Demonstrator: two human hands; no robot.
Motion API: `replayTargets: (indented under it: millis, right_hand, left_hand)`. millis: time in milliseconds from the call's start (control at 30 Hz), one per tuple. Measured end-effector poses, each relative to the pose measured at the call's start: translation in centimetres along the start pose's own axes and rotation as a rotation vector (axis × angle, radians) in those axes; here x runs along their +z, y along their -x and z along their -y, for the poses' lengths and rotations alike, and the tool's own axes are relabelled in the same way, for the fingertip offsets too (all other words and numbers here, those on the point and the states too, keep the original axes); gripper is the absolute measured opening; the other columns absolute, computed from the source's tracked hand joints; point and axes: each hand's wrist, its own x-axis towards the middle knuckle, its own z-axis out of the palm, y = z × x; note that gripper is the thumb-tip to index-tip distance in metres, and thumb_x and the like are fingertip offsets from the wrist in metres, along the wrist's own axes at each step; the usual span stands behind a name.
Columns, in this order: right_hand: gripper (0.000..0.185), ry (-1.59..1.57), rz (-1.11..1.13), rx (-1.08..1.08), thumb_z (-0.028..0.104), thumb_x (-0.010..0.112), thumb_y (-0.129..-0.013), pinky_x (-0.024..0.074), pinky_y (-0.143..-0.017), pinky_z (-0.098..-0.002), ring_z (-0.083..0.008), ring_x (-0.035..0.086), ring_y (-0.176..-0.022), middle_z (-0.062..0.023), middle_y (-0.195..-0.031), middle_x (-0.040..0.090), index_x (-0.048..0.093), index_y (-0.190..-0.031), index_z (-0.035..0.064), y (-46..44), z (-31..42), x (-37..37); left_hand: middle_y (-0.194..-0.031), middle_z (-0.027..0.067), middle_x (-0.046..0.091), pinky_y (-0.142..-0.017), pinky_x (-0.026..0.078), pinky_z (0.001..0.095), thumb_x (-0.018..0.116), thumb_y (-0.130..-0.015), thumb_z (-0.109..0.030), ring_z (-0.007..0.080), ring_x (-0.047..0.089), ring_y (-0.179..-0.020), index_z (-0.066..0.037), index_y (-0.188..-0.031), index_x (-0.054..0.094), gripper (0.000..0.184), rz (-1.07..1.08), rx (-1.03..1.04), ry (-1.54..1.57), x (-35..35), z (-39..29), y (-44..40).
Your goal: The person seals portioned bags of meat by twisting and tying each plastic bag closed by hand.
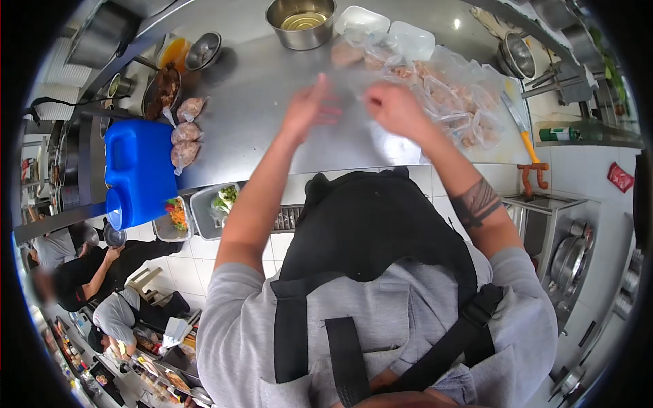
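Note:
Above the steel counter [238, 136], my left hand [313, 109] is raised with its fingers apart and blurred, holding nothing. To its right my right hand [394, 105] is curled closed beside a heap of clear plastic bags of pale raw meat [442, 88]; what it grips, if anything, is too blurred to make out. A faint, see-through blur lies between the two hands. Several small knotted bags of meat [186, 132] sit in a row at the counter's left. On the right, a knife with an orange handle [530, 146] lies by the heap.
A steel pot [301, 24] and white trays [412, 41] stand at the back. A blue jug [141, 170] is at the left edge, near a pan of dark food [162, 92]. Vegetable tubs [212, 211] sit below the edge. Other people [102, 272] are at lower left.

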Motion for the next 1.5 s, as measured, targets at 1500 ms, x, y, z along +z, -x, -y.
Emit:
replayTargets:
  millis: [1500]
  right_hand:
    - [0.039,-0.026,0.077,-0.106,0.028,0.077,-0.08,0.0531,-0.087,-0.0415,-0.0333,0.069,-0.095,-0.0162,-0.101,0.072,0.071,-0.111,0.0043,-3.1,0.1,10.2]
  left_hand:
    - [-0.088,0.0072,0.07,-0.067,0.053,0.0282,0.067,-0.085,-0.006,0.0138,0.065,-0.07,-0.001,-0.103,0.07,0.019,-0.013,0.283,-0.369,-5.3,-3.8,5.2]
